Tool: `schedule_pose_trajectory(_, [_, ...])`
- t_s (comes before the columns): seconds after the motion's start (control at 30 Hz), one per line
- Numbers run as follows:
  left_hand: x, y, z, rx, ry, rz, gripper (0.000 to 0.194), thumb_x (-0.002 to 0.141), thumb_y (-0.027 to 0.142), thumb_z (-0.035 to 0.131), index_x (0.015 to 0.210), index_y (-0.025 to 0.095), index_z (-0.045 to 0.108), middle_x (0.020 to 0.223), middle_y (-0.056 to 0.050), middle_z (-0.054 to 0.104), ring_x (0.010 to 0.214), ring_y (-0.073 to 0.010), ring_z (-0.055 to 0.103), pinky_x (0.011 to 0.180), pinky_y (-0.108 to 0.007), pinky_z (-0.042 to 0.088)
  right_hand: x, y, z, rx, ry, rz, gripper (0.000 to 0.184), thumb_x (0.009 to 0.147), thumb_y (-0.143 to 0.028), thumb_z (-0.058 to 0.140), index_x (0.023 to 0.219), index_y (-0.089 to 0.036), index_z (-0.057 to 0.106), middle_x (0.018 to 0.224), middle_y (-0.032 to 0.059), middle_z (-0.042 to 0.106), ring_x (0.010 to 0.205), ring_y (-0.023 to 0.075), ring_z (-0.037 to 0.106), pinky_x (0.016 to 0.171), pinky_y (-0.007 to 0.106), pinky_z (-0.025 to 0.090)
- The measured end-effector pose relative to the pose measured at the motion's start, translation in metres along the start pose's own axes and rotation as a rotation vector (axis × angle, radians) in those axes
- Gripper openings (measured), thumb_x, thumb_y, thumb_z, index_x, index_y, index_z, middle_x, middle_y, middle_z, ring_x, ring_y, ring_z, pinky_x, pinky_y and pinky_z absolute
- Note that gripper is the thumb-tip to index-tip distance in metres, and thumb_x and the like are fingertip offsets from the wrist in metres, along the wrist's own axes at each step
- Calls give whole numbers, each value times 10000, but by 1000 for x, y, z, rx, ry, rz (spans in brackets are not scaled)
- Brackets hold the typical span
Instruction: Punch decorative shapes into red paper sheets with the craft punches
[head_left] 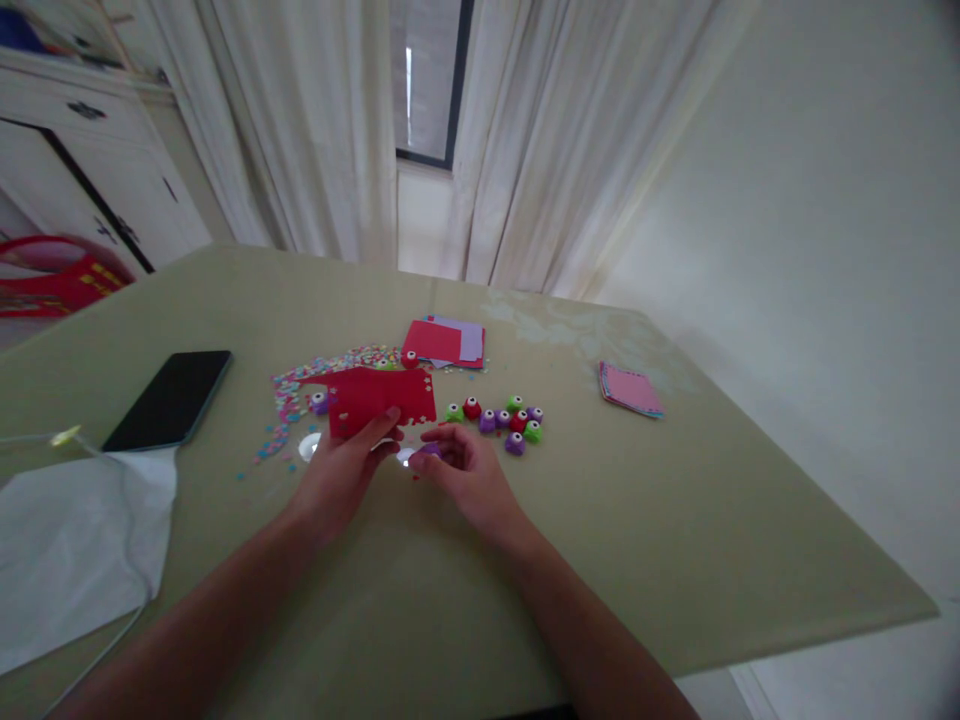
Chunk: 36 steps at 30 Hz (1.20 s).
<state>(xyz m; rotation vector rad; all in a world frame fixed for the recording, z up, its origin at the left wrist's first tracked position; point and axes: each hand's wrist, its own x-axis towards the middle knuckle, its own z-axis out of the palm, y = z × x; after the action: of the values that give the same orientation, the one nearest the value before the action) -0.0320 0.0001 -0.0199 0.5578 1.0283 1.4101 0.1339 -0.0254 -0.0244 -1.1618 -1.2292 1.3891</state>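
Note:
My left hand (341,470) pinches a sheet of red paper (379,395) between thumb and fingers. Small shaped holes and notches run along the paper's edges. My right hand (472,475) is closed on a small purple craft punch (429,452), mostly covered by the fingers, just below the paper's right end. Beside the right fingertips is a shiny white round piece (406,457); another white disc (309,446) lies left of my left hand. Several one-eyed punches (502,420) in purple, red and green are grouped beyond my right hand.
Colourful paper confetti (300,385) is spread behind and left of the red paper. Red and lilac sheets (446,342) lie farther back, a pink paper stack (630,389) to the right. At left are a black phone (171,400), a white cloth-like sheet (82,550) and a cable (129,530).

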Motion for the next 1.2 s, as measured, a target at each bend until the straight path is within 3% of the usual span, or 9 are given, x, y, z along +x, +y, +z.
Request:
schedule_pose_trajectory(0.13, [5, 1, -3, -14, 15, 38, 407, 551, 321, 1024, 836, 185, 766, 764, -3, 750, 673, -136, 667, 610, -241, 536, -3, 3, -4, -623, 0, -224, 134, 928, -282, 774, 1027, -193, 788, 1050, 92, 699, 947, 238, 660, 903, 397, 528])
schedule_pose_trajectory(0.2, [6, 3, -3, -8, 11, 55, 405, 572, 329, 1013, 858, 184, 765, 779, -5, 752, 676, -136, 669, 618, -247, 539, -3, 7, -4, -789, 25, -306, 230, 960, -156, 677, 1167, -190, 771, 1221, 133, 665, 1081, 260, 662, 1005, 425, 523])
schedule_pose_trajectory(0.43, [24, 23, -8, -29, 177, 171, 449, 509, 360, 980, 829, 187, 718, 748, 18, 730, 626, -125, 644, 604, -253, 524, 0, 18, -3, -937, 165, -475, 286, 1025, -149, 575, 1265, -200, 722, 1205, 141, 663, 1106, 274, 651, 1010, 423, 536])
schedule_pose_trajectory(0.6, [37, 33, -19, 26, 263, 306, 393, 586, 412, 912, 840, 211, 690, 727, 28, 702, 597, -126, 616, 564, -243, 480, 6, 9, 11, -1186, 78, -528, 269, 1025, -173, 597, 1245, -230, 741, 1221, 137, 717, 1153, 307, 626, 1031, 477, 480])
schedule_pose_trajectory(0.77, [42, 34, -25, 99, 288, 402, 355, 654, 450, 883, 847, 233, 679, 695, 32, 681, 585, -147, 598, 576, -264, 469, 55, -15, 48, -1357, -68, -522, 302, 1040, -252, 591, 1318, -213, 702, 1320, 129, 714, 1218, 308, 616, 1028, 458, 489])
schedule_pose_trajectory(0.83, [42, 33, -27, 169, 283, 440, 327, 691, 471, 858, 812, 225, 680, 653, 30, 664, 563, -153, 585, 574, -272, 461, 83, -21, 63, -1393, -68, -557, 366, 1053, -192, 520, 1392, -184, 658, 1501, 142, 626, 1342, 295, 564, 1085, 439, 469])
schedule_pose_trajectory(0.93, [42, 30, -28, 253, 267, 468, 312, 718, 483, 830, 748, 211, 680, 602, 19, 646, 529, -160, 572, 555, -281, 453, 111, -23, 77, -1481, -113, -506, 327, 1060, -180, 488, 1280, -150, 728, 1502, 178, 624, 1342, 316, 572, 1091, 451, 471])
schedule_pose_trajectory(1.07, [42, 28, -28, 266, 250, 456, 304, 727, 481, 826, 750, 215, 682, 620, 11, 667, 538, -166, 593, 554, -280, 470, 103, -16, 69, -1486, -143, -499, 249, 1044, -220, 571, 1202, -171, 757, 1235, 164, 748, 1225, 315, 646, 1050, 440, 496])
schedule_pose_trajectory(1.2, [39, 22, -26, 251, 228, 415, 304, 735, 483, 835, 794, 215, 702, 649, 6, 688, 577, -178, 622, 577, -283, 501, 60, -14, 32, -1413, -156, -397, 225, 1007, -212, 648, 1214, -197, 735, 1136, 151, 751, 1010, 296, 717, 887, 400, 554])
